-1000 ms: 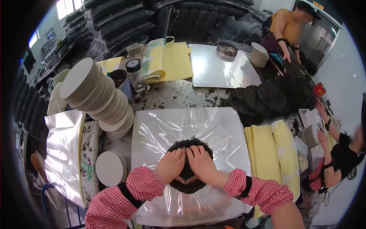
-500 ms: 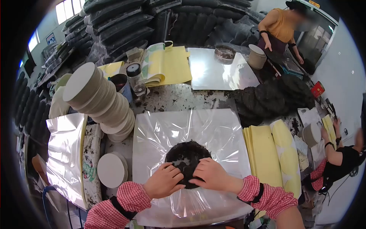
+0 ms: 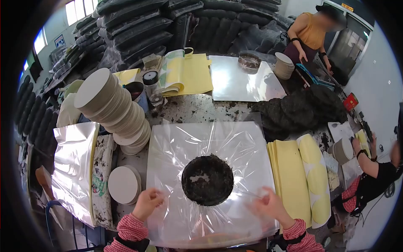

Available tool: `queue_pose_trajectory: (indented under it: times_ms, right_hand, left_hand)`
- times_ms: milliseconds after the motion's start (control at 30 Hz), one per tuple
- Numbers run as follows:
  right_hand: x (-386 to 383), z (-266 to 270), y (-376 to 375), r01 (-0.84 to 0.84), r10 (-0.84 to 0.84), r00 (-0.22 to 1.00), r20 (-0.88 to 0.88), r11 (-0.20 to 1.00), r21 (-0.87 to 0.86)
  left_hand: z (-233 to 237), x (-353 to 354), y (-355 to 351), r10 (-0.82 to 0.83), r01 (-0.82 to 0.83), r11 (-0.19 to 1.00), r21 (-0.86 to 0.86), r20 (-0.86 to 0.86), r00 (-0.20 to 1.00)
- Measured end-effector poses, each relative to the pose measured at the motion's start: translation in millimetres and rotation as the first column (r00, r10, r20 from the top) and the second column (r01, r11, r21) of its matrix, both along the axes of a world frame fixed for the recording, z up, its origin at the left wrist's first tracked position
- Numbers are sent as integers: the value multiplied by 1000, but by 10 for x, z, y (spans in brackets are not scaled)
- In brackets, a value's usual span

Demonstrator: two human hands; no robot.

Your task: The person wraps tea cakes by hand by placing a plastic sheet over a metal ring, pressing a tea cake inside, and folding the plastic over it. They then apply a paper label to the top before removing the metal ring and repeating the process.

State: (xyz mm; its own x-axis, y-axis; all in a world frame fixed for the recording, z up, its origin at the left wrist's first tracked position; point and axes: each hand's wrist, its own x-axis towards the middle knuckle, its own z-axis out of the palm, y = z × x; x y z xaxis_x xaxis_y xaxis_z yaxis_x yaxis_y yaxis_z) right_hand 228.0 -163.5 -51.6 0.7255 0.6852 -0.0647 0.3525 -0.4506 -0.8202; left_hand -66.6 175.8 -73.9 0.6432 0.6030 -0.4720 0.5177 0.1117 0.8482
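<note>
A round dark cake of pressed, crumbly material [image 3: 208, 180] lies at the middle of the crinkled clear film [image 3: 172, 145], with a lighter patch on its top. Both hands are off the cake, one on each side. My left hand [image 3: 148, 203] is over the film's left edge, fingers loosely bent and apart, nothing visible in them. Over the right part of the film, my right hand [image 3: 270, 205] has its fingers blurred by motion; I cannot tell whether they pinch the film.
Round pale discs stand in a tall leaning stack [image 3: 107, 103] and a low pile [image 3: 124, 185] at left. Yellow sheets [image 3: 289, 180] lie at right, dark matted cakes [image 3: 302, 109] behind them. A metal sheet [image 3: 235, 82] bears a ring [image 3: 249, 61]. Two people work at the right.
My hands have let go of the cake and moved apart, the left one to the left and the right one to the right. The whole cake top now shows.
</note>
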Motion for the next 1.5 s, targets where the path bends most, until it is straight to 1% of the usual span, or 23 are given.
queue_pose_trajectory:
  times_ms: [33,167,200,233,300,333,367,433,500,633,667,767,867,933,967,1000,1033,1100,1167,1267,1300,1333,1500]
  right_hand:
    - [-45,105,-15,-180,80,876,-476,969,-168]
    - [499,458,-59,206,270,772,-575,750,629]
    - [709,324,-40,293,384,783,-490,468,834]
    - [817,60,13,288,386,789,-478,455,843]
    - [879,-485,55,169,-122,973,-197,955,245]
    - [626,-437,184,-47,31,987,157,994,95]
    - [251,-405,383,-199,240,862,447,970,-136]
    - [-229,-815,655,-247,328,940,-96,846,473]
    - [-387,-877,799,-155,258,958,-127,835,528]
    - [-290,-348,1301,119,8,975,-220,822,557]
    - [-321,-102,1374,-51,-33,980,196,910,412]
    - [-419,-141,1500,-305,125,891,436,877,372]
    - [-402,-248,1471,-388,153,821,551,856,341]
    - [-390,-204,1470,-446,239,821,518,836,320]
    - [-353,-162,1504,-501,302,807,507,806,316]
    - [-334,-142,1421,-492,347,840,417,812,316]
    - [-297,-245,1361,-496,344,835,430,807,319]
    - [-185,-310,1418,57,-37,998,-44,694,718]
    - [95,-237,1677,162,-141,986,-84,752,639]
    - [159,142,1907,-215,370,912,-175,796,566]
    - [67,172,1858,-492,505,854,126,704,512]
    - [-16,143,1801,-724,602,690,402,581,373]
    - [-141,-161,1413,-650,504,733,456,716,255]
  left_hand:
    - [70,21,43,-4,4,1000,9,4,1000]
    - [318,28,142,330,-145,926,-348,560,760]
    - [-38,2,186,109,-237,941,241,446,888]
    - [-267,-43,185,6,-165,640,751,210,978]
    - [-275,82,-23,-298,88,360,929,25,954]
    - [-200,173,-109,-457,165,202,965,-56,888]
    - [14,392,-291,-506,168,241,956,-24,862]
    - [285,854,-484,-668,158,287,945,79,740]
    - [-22,1030,-583,-534,200,551,810,158,831]
    - [-33,1197,-759,-387,407,504,761,-222,895]
    - [-46,1210,-769,-388,355,455,817,-176,904]
    - [113,1111,-659,-401,253,419,872,-72,913]
    - [204,1114,-485,96,-390,881,269,705,702]
    - [153,1244,-510,-64,-186,919,347,597,800]
    - [147,1327,-524,-254,32,908,418,487,835]
    - [159,1416,-611,-436,25,611,791,310,845]
    - [33,1442,-675,-393,-65,594,802,359,847]
    - [27,1440,-676,-365,-50,614,788,340,867]
    - [-3,1475,-674,-336,-7,636,772,285,898]
    - [-58,1527,-781,-156,-115,812,573,403,902]
    - [44,1560,-784,22,-239,907,346,530,848]
    - [205,1510,-711,-170,-164,563,810,308,936]
    - [40,1423,-692,-312,54,700,712,236,920]
